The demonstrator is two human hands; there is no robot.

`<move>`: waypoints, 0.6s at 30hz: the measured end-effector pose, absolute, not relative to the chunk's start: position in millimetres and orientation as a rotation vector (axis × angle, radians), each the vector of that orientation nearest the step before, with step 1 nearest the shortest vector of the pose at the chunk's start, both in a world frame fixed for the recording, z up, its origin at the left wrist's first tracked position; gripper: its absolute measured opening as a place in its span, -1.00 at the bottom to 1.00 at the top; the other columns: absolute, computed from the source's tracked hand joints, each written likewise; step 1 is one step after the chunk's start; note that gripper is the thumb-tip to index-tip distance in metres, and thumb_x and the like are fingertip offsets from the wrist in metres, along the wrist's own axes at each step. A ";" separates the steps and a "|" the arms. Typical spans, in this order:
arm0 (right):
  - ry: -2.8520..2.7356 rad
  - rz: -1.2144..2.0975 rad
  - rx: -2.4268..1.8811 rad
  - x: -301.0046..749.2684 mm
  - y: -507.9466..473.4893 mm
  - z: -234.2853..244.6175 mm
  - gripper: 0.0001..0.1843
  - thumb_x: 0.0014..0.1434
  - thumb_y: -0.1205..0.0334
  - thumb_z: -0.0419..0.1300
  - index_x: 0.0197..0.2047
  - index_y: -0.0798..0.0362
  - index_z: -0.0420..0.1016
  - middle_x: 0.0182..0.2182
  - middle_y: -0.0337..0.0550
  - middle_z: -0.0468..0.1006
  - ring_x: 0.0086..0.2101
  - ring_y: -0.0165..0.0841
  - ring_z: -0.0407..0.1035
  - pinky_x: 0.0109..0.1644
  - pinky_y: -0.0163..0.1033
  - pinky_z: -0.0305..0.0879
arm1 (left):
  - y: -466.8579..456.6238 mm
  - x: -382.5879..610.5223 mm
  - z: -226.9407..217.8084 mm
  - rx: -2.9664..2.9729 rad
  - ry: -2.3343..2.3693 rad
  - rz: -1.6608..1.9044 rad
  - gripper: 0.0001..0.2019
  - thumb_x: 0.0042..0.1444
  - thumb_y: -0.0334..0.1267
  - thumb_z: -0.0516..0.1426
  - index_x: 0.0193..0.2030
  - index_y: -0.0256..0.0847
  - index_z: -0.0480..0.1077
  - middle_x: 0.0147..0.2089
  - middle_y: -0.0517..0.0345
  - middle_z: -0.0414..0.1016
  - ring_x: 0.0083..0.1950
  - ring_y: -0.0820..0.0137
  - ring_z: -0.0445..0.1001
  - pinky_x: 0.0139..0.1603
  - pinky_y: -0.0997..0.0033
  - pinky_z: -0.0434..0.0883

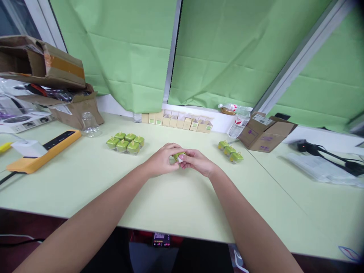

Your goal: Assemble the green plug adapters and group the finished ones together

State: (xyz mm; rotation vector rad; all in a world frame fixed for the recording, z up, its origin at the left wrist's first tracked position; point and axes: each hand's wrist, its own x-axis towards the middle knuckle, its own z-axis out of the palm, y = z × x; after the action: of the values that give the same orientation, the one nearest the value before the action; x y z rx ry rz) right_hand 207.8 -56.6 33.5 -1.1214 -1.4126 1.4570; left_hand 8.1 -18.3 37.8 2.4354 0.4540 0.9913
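My left hand (162, 160) and my right hand (198, 162) meet over the middle of the table, both closed on one small clear container with a green lid (178, 156). Fingers cover much of it. Something small and white (180, 160) shows by my right fingertips; I cannot make out what it is. To the left stands a group of several matching green-lidded containers (122, 145) with yellowish loops on top. A row of three more green-lidded containers (229, 151) is to the right.
Small cardboard boxes (181, 120) line the wall at the back. Cardboard cartons (75, 110) and an orange power strip (61, 146) occupy the left. An open carton (263, 133), plastic bottles (239, 125) and clear plastic bags (315, 167) lie right. A phone (161, 239) is below the table's edge (176, 234).
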 end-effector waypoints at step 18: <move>-1.372 1.532 -1.111 208.9 -56.8 32.3 -0.67 -0.01 0.17 0.40 -0.16 0.11 0.60 -0.35 -0.13 0.53 -0.38 -0.40 0.39 -0.19 -0.19 0.38 | -16.3 10.9 30.5 2.235 0.411 0.909 -0.47 -0.01 -0.49 0.16 0.14 -0.07 0.44 -0.06 0.07 0.37 -0.04 0.35 0.45 -0.09 0.39 0.46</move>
State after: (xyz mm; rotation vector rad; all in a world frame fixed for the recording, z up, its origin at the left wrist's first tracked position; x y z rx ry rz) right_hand 208.9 -56.8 32.3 -1.1106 -1.3716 1.5320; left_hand 10.9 -16.3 30.5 2.2354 0.4109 0.9087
